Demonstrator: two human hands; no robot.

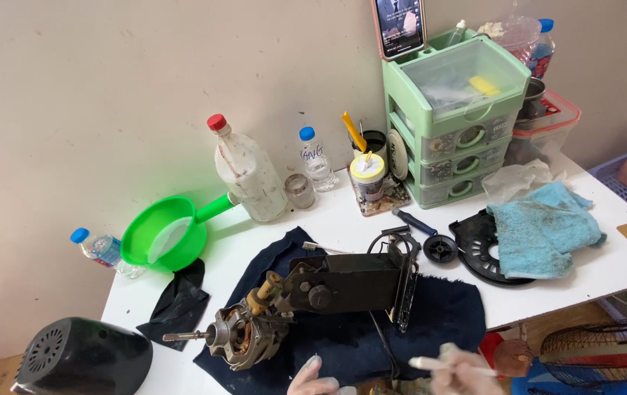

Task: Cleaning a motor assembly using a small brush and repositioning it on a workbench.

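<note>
Gripping a white stick (438, 364), my right hand (463, 373) sits beside the left hand (312, 382), grip unclear, near the fan motor (244, 333) on dark cloth (445, 311).

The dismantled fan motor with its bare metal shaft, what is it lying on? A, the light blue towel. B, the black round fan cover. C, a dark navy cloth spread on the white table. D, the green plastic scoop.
C: the dismantled fan motor lies on the dark navy cloth spread over the white table, while the light blue towel lies apart to the right on a black round grille.
</note>
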